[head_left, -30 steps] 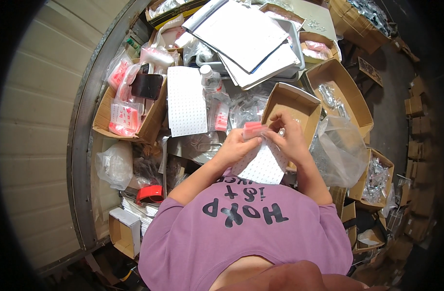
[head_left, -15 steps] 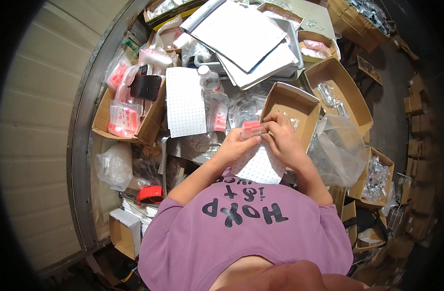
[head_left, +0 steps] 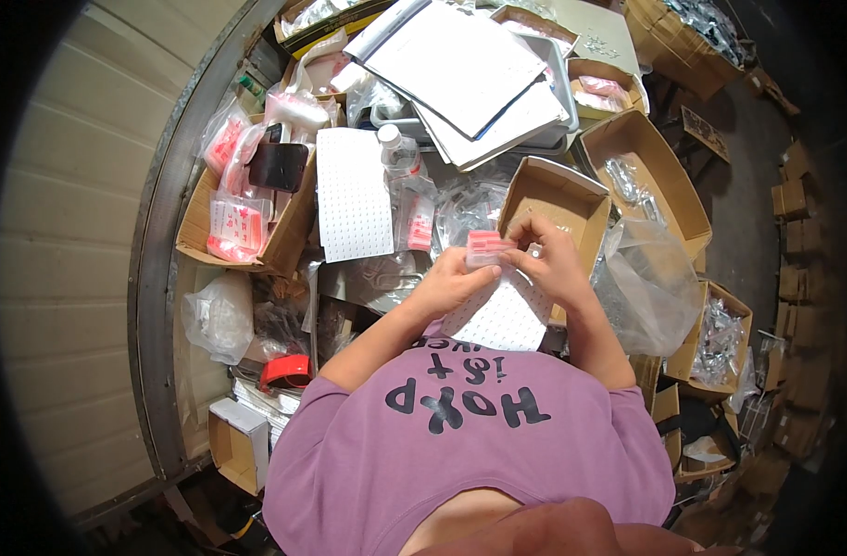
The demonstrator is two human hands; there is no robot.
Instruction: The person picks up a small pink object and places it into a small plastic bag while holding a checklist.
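We see the left hand [head_left: 453,281] clamped on a bundle of small bags [head_left: 484,243] at the middle of the frame, its thumb across the near side. The right hand [head_left: 547,265] is close beside it, thumb and fingertips at the bundle's right edge; we cannot tell whether they pinch anything there.

What worries us most is slipping. The bags look thin and slick, so if the left thumb slackened, the layers could fan out or slide apart. Layers that cling might also come away two at a time. The white sheet [head_left: 502,317] under the hands slants toward the purple shirt [head_left: 460,398], and we see nothing fixing it down, so a nudge from either wrist could shift it. A dropped bag would be hard to spot in the loose clear plastic [head_left: 460,206] just above the hands, or could land in the cardboard box [head_left: 564,190] at upper right of them. The large clear bag [head_left: 653,292], right of centre, is near enough to the right forearm to snag.

As for looks, the bundle is small and flat, see-through along its near part, with pinkish-red bands across the top; we cannot count its layers.
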